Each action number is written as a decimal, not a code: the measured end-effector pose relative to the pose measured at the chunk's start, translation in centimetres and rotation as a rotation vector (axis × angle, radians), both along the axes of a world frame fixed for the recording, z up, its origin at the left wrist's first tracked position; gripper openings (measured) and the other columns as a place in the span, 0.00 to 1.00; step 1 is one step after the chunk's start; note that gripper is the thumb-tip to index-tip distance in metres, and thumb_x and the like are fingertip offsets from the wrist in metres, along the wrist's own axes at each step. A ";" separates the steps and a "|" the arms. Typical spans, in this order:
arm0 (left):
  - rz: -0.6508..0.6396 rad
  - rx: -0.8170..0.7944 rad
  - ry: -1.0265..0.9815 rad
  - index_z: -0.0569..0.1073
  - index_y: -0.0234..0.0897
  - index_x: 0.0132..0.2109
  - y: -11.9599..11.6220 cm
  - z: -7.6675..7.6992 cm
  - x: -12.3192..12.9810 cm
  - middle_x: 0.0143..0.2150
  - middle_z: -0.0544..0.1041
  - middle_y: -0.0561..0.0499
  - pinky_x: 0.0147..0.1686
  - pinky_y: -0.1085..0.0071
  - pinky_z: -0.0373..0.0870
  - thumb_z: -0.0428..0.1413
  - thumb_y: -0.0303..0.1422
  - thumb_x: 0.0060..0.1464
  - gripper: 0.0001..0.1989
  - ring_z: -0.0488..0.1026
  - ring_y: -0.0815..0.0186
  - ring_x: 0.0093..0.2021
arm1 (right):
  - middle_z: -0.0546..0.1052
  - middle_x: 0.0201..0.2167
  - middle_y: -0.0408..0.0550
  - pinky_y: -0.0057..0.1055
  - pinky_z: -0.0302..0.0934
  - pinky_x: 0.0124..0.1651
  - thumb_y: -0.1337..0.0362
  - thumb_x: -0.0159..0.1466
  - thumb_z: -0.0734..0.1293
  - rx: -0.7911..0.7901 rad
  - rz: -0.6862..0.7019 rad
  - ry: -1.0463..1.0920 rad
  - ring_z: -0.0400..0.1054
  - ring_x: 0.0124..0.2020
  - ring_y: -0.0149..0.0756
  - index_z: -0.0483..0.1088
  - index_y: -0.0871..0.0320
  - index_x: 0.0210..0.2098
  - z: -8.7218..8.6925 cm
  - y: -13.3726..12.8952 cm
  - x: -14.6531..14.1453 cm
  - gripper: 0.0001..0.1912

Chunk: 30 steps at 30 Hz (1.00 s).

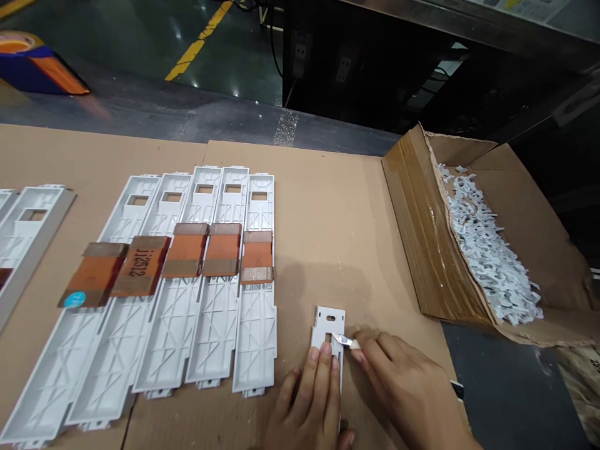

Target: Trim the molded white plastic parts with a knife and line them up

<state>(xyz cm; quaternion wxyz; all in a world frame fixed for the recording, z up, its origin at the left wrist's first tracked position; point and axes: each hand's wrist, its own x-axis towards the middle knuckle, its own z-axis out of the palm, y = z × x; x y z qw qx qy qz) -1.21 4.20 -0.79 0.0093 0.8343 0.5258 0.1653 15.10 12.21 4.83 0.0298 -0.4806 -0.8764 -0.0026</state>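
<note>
White plastic plate (328, 322) looks light and stiff — our left hand (312, 400) lies open on its low end, and our right hand (403, 381) pinches a small knife (344, 340).

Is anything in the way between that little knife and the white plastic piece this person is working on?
Nothing visible: the small metal-bladed knife in the right hand reaches the opening of the white plastic panel, which the left hand presses onto the brown cardboard sheet.

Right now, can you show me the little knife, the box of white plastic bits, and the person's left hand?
knife (342, 340): head view, on the metal blade.
box (424, 250): head view, on its near cardboard wall.
left hand (312, 400): head view, on the back of the hand.
</note>
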 end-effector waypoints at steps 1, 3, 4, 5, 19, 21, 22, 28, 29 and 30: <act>-0.007 0.002 0.010 0.69 0.33 0.55 0.1 0.1 -0.1 0.58 0.68 0.45 0.50 0.66 0.54 0.47 0.44 0.53 0.26 0.52 0.58 0.63 | 0.72 0.24 0.44 0.28 0.52 0.26 0.61 0.71 0.48 0.001 -0.001 -0.001 0.65 0.21 0.29 0.69 0.55 0.34 0.0 0.0 0.0 0.21; -0.019 0.011 0.023 0.69 0.33 0.55 0.3 0.2 -0.3 0.57 0.68 0.45 0.49 0.66 0.54 0.47 0.45 0.53 0.27 0.52 0.58 0.63 | 0.72 0.24 0.44 0.28 0.51 0.27 0.62 0.71 0.48 -0.004 0.004 -0.009 0.65 0.21 0.29 0.69 0.55 0.34 -0.1 0.1 0.0 0.21; -0.026 0.015 0.027 0.69 0.33 0.54 0.4 0.3 -0.4 0.57 0.68 0.45 0.49 0.66 0.55 0.48 0.45 0.53 0.27 0.52 0.58 0.63 | 0.71 0.24 0.44 0.28 0.51 0.27 0.62 0.71 0.48 -0.005 0.008 -0.015 0.64 0.21 0.29 0.69 0.55 0.33 -0.1 0.1 0.0 0.21; -0.045 0.024 0.033 0.69 0.32 0.54 0.5 0.4 -0.5 0.57 0.69 0.44 0.48 0.67 0.55 0.48 0.44 0.53 0.27 0.52 0.58 0.62 | 0.71 0.23 0.44 0.29 0.51 0.27 0.62 0.71 0.48 -0.005 0.014 -0.024 0.64 0.21 0.30 0.69 0.55 0.33 0.0 0.2 0.1 0.21; 0.094 0.015 -0.114 0.70 0.31 0.53 -0.4 -0.6 1.1 0.56 0.69 0.43 0.49 0.63 0.54 0.43 0.42 0.58 0.24 0.54 0.59 0.62 | 0.69 0.20 0.44 0.33 0.47 0.24 0.65 0.69 0.49 -0.041 0.205 -0.150 0.63 0.20 0.34 0.65 0.54 0.25 1.6 3.9 -0.1 0.21; 0.097 0.019 -0.115 0.70 0.31 0.53 -0.4 -0.6 1.1 0.56 0.69 0.43 0.49 0.62 0.54 0.42 0.42 0.59 0.24 0.54 0.59 0.62 | 0.68 0.20 0.43 0.33 0.46 0.24 0.65 0.68 0.52 -0.040 0.231 -0.179 0.63 0.20 0.35 0.64 0.54 0.25 1.6 4.2 -0.1 0.17; 0.097 0.021 -0.115 0.70 0.31 0.53 -0.4 -0.6 1.1 0.56 0.69 0.43 0.49 0.62 0.54 0.41 0.41 0.59 0.24 0.54 0.59 0.62 | 0.69 0.20 0.43 0.33 0.46 0.24 0.65 0.67 0.54 -0.043 0.241 -0.195 0.63 0.20 0.35 0.64 0.54 0.25 1.6 4.4 0.0 0.15; 0.129 0.041 -0.158 0.71 0.31 0.51 -0.2 -0.5 1.5 0.53 0.72 0.44 0.47 0.63 0.56 0.41 0.40 0.60 0.23 0.57 0.60 0.60 | 0.70 0.21 0.44 0.33 0.46 0.24 0.64 0.63 0.62 -0.140 0.305 -0.246 0.64 0.22 0.36 0.67 0.55 0.27 2.0 5.7 -0.1 0.08; 0.145 0.050 -0.177 0.71 0.31 0.50 -0.1 -0.4 1.6 0.52 0.73 0.44 0.46 0.63 0.57 0.41 0.40 0.60 0.23 0.59 0.61 0.59 | 0.70 0.22 0.43 0.32 0.47 0.25 0.65 0.61 0.65 -0.176 0.307 -0.258 0.65 0.23 0.37 0.67 0.55 0.26 2.1 6.0 -0.3 0.06; 0.159 0.060 -0.194 0.72 0.31 0.50 0.0 -0.4 1.7 0.51 0.73 0.45 0.46 0.63 0.57 0.41 0.40 0.60 0.22 0.60 0.61 0.58 | 0.71 0.22 0.43 0.32 0.47 0.25 0.66 0.59 0.67 -0.211 0.306 -0.277 0.65 0.24 0.37 0.68 0.55 0.26 2.3 6.3 -0.4 0.05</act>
